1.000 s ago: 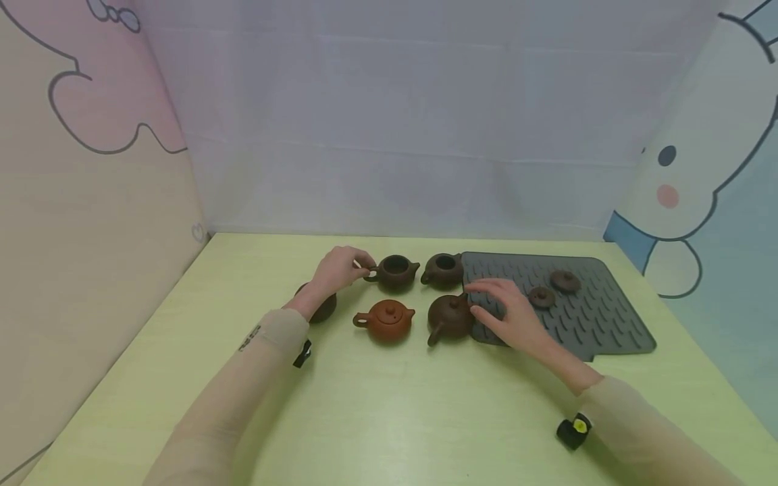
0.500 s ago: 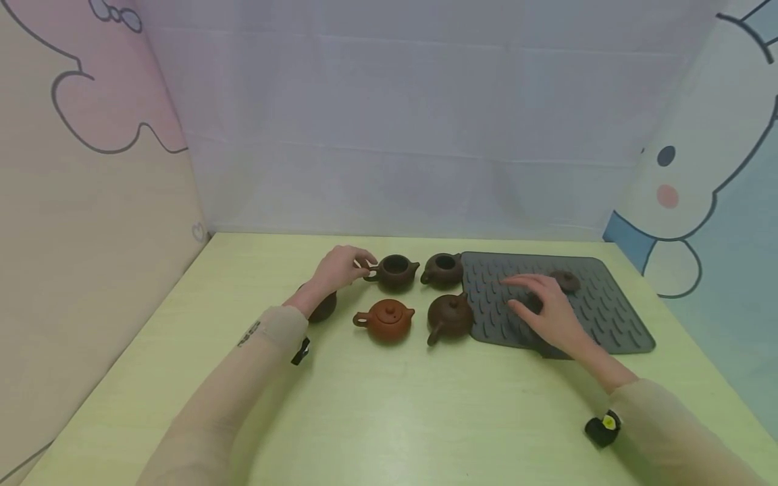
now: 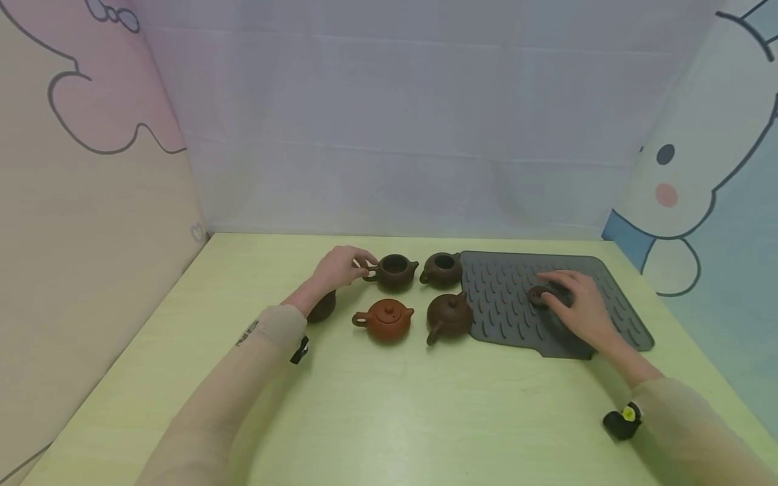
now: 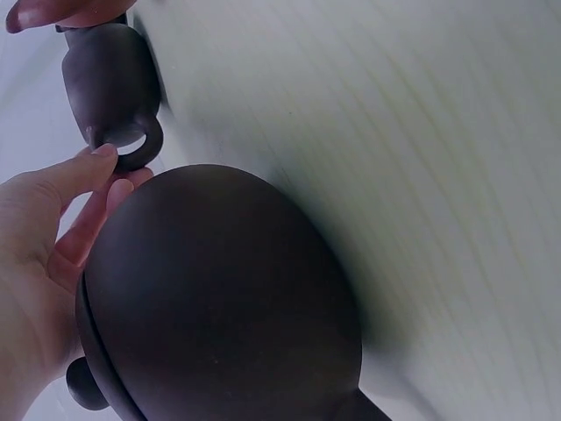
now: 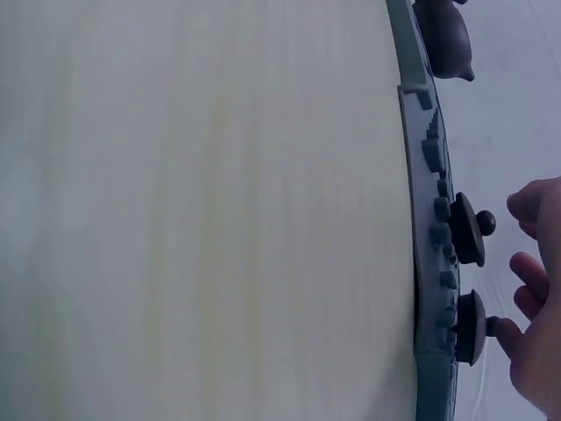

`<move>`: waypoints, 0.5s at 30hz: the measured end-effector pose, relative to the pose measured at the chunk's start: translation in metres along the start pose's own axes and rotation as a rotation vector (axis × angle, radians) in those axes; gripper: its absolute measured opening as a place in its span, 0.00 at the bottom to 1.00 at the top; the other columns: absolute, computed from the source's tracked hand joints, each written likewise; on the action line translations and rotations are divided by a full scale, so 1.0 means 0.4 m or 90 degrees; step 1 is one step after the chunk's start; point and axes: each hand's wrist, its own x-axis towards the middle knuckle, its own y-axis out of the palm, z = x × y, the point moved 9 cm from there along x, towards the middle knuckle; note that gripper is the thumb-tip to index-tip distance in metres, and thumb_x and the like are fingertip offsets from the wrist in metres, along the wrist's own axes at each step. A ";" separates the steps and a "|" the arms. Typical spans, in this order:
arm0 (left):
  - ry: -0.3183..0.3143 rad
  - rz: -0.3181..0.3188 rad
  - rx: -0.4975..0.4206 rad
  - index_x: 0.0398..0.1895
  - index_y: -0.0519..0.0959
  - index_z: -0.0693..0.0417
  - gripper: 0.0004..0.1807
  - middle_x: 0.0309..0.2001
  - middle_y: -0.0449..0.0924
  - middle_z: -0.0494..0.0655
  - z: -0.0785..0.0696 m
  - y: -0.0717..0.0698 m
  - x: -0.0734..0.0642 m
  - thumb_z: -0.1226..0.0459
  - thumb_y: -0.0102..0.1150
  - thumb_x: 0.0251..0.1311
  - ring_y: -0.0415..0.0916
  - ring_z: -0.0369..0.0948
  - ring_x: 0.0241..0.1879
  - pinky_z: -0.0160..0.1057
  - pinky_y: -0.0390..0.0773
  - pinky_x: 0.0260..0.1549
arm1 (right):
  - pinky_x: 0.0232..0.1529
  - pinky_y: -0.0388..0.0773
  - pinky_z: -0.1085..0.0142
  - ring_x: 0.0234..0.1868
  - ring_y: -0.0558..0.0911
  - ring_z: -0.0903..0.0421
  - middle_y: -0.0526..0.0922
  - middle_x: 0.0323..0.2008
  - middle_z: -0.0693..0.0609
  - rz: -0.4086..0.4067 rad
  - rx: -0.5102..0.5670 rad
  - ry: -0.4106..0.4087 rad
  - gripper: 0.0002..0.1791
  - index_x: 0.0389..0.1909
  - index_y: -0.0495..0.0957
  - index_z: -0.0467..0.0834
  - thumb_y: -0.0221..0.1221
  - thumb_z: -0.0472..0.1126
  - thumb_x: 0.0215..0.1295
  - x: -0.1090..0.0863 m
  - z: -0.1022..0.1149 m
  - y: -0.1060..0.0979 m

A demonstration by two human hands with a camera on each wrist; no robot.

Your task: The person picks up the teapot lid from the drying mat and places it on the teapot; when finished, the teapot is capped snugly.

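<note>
My left hand (image 3: pixel 340 268) pinches the loop handle (image 4: pixel 151 145) of a dark brown teapot (image 3: pixel 394 282), whose top is uncovered. Over the grey mat my right hand (image 3: pixel 580 310) is held with thumb and fingers apart, gripping nothing. By its thumb lies a small dark lid (image 3: pixel 537 295) with a round knob. In the right wrist view that lid (image 5: pixel 469 230) sits beside a second lid (image 5: pixel 471 329), which the hand covers in the head view. A fingertip overlaps the second lid's knob; contact cannot be told. Another uncovered brown teapot (image 3: pixel 442 273) stands by the mat.
In front stand an orange-brown lidded teapot (image 3: pixel 389 324) and a dark lidded teapot (image 3: pixel 448 317). Another dark teapot (image 3: pixel 322 307) is partly hidden behind the left wrist. The ridged grey mat (image 3: pixel 501 307) covers the right side of the pale yellow table (image 3: pixel 389 418).
My right hand has moved right, from beside the dark lidded teapot to above the lids on the mat. The left hand stays on the handle.
</note>
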 end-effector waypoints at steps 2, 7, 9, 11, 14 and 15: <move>-0.002 0.002 -0.001 0.53 0.83 0.47 0.15 0.43 0.88 0.50 0.000 -0.001 -0.002 0.67 0.60 0.65 0.85 0.46 0.34 0.33 0.78 0.24 | 0.59 0.60 0.36 0.57 0.71 0.34 0.79 0.52 0.33 -0.002 -0.010 0.000 0.19 0.54 0.79 0.36 0.64 0.32 0.61 0.000 -0.008 -0.003; -0.004 0.003 0.000 0.53 0.83 0.47 0.15 0.43 0.87 0.50 -0.001 -0.003 -0.001 0.67 0.60 0.65 0.85 0.45 0.34 0.32 0.78 0.25 | 0.57 0.62 0.37 0.55 0.72 0.34 0.79 0.50 0.32 0.006 -0.027 -0.003 0.17 0.52 0.81 0.35 0.65 0.32 0.61 0.002 -0.016 -0.004; -0.003 0.001 0.000 0.53 0.83 0.47 0.15 0.42 0.87 0.50 -0.001 -0.003 0.000 0.67 0.60 0.65 0.85 0.45 0.33 0.32 0.78 0.25 | 0.56 0.63 0.37 0.54 0.73 0.34 0.80 0.49 0.32 0.009 -0.029 -0.006 0.16 0.51 0.81 0.35 0.65 0.32 0.61 0.003 -0.016 -0.004; -0.001 0.000 0.002 0.53 0.83 0.47 0.15 0.42 0.87 0.50 0.000 -0.002 0.001 0.67 0.60 0.65 0.85 0.44 0.33 0.32 0.78 0.25 | 0.55 0.64 0.37 0.53 0.74 0.33 0.81 0.48 0.32 0.011 -0.031 -0.009 0.16 0.50 0.82 0.35 0.66 0.33 0.60 0.004 -0.015 -0.003; 0.002 -0.001 0.005 0.53 0.83 0.47 0.15 0.42 0.87 0.50 0.002 0.001 0.003 0.67 0.60 0.65 0.85 0.44 0.33 0.32 0.78 0.25 | 0.54 0.65 0.37 0.52 0.75 0.33 0.82 0.47 0.31 0.015 -0.040 -0.002 0.15 0.48 0.83 0.35 0.66 0.33 0.60 0.005 -0.018 0.000; 0.003 -0.001 0.006 0.53 0.83 0.47 0.15 0.42 0.87 0.50 0.002 0.002 0.003 0.67 0.60 0.65 0.85 0.44 0.33 0.32 0.78 0.25 | 0.54 0.65 0.37 0.52 0.75 0.33 0.82 0.47 0.31 0.017 -0.044 0.003 0.15 0.48 0.83 0.35 0.66 0.34 0.60 0.006 -0.019 0.001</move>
